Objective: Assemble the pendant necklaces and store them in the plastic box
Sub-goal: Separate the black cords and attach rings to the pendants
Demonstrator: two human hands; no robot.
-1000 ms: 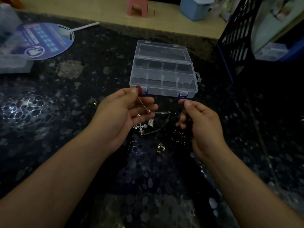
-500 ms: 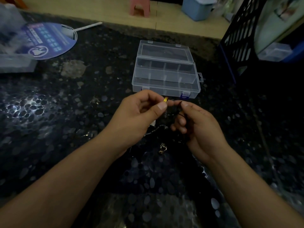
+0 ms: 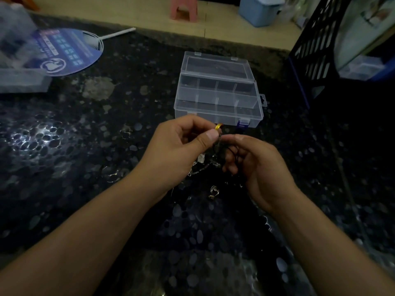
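**Threading a gold pendant onto black cord, box waiting open**

Nearest the camera, two bare forearms reach over the dark, pebble-patterned glossy desk [image 3: 64,150]. Between them a small gold-and-silver metal charm [image 3: 214,191] lies loose on the desk, and just beyond it a thin silver chain [image 3: 201,170] trails out from under the hands.

The left hand [image 3: 179,146] has its fingers curled, thumb and forefinger pinching a small gold ring-shaped pendant [image 3: 218,126]. The right hand [image 3: 256,165] meets it fingertip to fingertip, fingers curled round a thin black cord [image 3: 232,149], whose end seems to be aimed at the pendant; the light is too dim to tell whether it has passed through.

The likely trouble is a slip: the pinch on the pendant is small, and if it loosens the piece could drop onto the mottled desk, where it would be hard to spot. The slack cord could also snag the chain beneath.

Just beyond the hands stands the clear plastic compartment box [image 3: 218,101], lid folded back, blue latch at its near edge. Its divided compartments look empty, so no necklace appears stored yet.

Farther left lie a round blue printed hand fan [image 3: 64,50] and a blurred translucent plastic container [image 3: 21,82]; at the right, a black lattice crate [image 3: 316,45].
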